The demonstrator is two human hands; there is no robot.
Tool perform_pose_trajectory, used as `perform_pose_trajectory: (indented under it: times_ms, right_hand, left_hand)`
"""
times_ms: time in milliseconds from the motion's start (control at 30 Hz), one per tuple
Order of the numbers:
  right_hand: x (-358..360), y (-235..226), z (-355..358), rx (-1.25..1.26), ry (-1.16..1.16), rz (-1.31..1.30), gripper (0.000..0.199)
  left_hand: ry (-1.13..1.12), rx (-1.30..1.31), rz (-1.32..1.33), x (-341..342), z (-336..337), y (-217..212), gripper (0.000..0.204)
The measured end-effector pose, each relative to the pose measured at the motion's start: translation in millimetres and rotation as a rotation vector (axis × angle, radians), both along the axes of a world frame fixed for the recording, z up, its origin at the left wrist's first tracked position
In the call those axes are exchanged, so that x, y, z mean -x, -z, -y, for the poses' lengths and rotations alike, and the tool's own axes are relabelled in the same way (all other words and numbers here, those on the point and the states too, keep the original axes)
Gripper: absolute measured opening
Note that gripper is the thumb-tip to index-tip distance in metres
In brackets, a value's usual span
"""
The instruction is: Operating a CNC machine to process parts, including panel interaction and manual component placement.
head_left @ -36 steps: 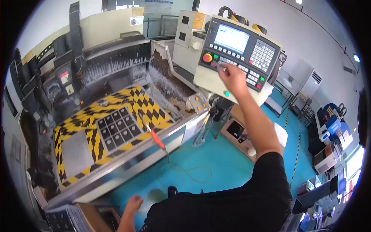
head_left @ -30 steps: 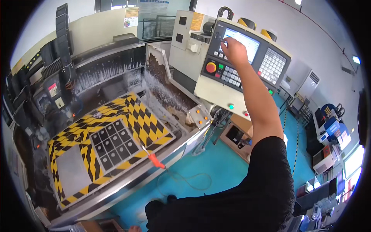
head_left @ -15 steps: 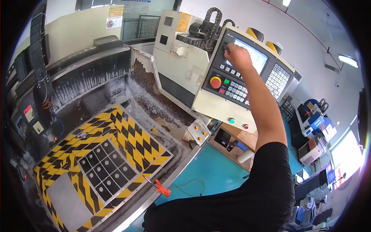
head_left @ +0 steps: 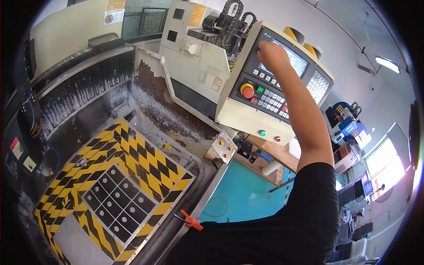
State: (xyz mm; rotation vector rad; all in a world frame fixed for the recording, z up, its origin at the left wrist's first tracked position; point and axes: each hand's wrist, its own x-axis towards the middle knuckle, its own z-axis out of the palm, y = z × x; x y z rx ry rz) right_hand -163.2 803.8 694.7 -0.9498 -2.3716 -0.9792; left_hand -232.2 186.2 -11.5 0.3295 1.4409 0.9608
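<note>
The black top [head_left: 260,238] has a short sleeve [head_left: 316,187] with a mesh-like texture along its outer edge.

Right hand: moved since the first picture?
Yes: against the control panel, the right hand rose from beside the red knob to the left edge of the screen.

White lettering [head_left: 267,34] tops the control panel [head_left: 269,85] just above the right hand [head_left: 273,56]; the screen [head_left: 297,61] to its right shows print too small to read. Left of the hand, a cabinet [head_left: 176,53] bears an orange notice [head_left: 196,15]; farther left, a beige panel [head_left: 73,28] bears a white chart [head_left: 114,17].
</note>
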Motion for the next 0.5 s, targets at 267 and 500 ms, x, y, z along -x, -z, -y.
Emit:
perform_pose_trajectory:
  times_ms: [267, 500]
  right_hand:
    - [-23.9, 48.6, 19.1, -0.201, -0.018, -0.166, 0.051]
    - [-121.7, 205.3, 19.4, 0.358, 0.103, -0.278, 0.058]
  left_hand:
    - [0.153, -0.027, 0.003, 4.1, 11.1, 11.9, 0.043]
    - [0.312, -0.058, -0.059, 20.5, -6.8, -2.2, 0.046]
